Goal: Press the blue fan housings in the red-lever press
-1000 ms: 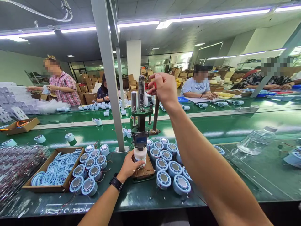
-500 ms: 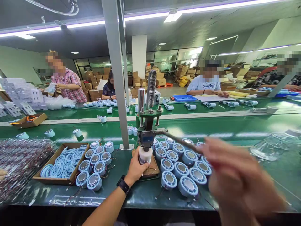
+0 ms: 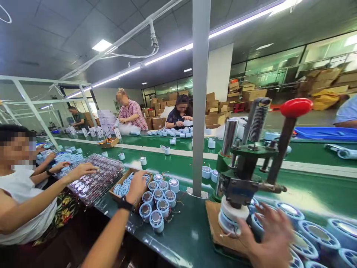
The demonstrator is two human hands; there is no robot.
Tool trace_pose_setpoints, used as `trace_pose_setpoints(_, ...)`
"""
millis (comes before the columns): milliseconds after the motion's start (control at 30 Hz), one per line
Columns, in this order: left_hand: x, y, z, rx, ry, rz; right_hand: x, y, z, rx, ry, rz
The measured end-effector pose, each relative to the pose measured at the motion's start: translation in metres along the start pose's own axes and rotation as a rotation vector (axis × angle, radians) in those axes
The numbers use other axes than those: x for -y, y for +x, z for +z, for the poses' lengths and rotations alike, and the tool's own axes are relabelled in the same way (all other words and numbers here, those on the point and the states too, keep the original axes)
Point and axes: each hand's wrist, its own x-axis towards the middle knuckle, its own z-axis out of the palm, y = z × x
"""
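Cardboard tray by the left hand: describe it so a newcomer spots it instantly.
Start at the grey post rising from the green bench, then look left past the cluster of blue round parts. The cardboard tray lies there under the left hand. It alone is a shallow brown box of flat blue rings.

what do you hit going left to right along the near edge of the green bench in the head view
co-worker's hand on the pile of wired parts → cardboard box with the left hand over it → cluster of blue round parts → grey post → hand press → right hand
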Motion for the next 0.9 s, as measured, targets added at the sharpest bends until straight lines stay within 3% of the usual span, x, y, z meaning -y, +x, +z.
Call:
trace_pose_setpoints(100,0.048,0.032,-0.020,0.081,0.124,-0.057,-0.043,-0.020,0.016,0.132,-0.154,0.192)
trace_pose_setpoints(200,0.071,0.034,-0.021,0.149,0.220,-0.058,-0.055,-0.021,0.025,0.092,-0.172,0.253)
trace_pose_setpoints(367,0.076,0.034,-0.024,0.151,0.293,-0.022,-0.052,-0.024,0.026,-0.004,-0.030,0.098)
trace_pose_setpoints(467,0.053,0.032,-0.012,0.083,0.252,0.078,-0.054,-0.029,0.028,-0.038,-0.054,0.012)
trace_pose_setpoints(567,0.005,-0.007,0.022,0.036,0.105,0.335,-0.048,-0.043,0.025,-0.064,-0.125,-0.044)
trace_pose_setpoints(700,-0.054,-0.090,0.097,0.211,-0.058,0.709,-0.028,-0.077,-0.005,0.024,-0.208,-0.222)
trace_pose_setpoints(800,-0.069,-0.120,0.149,0.203,-0.012,0.670,-0.016,-0.078,-0.064,-0.042,-0.333,-0.309)
trace_pose_setpoints(900,-0.066,-0.121,0.178,0.149,-0.010,0.583,-0.014,-0.034,-0.152,-0.352,-0.605,-0.202)
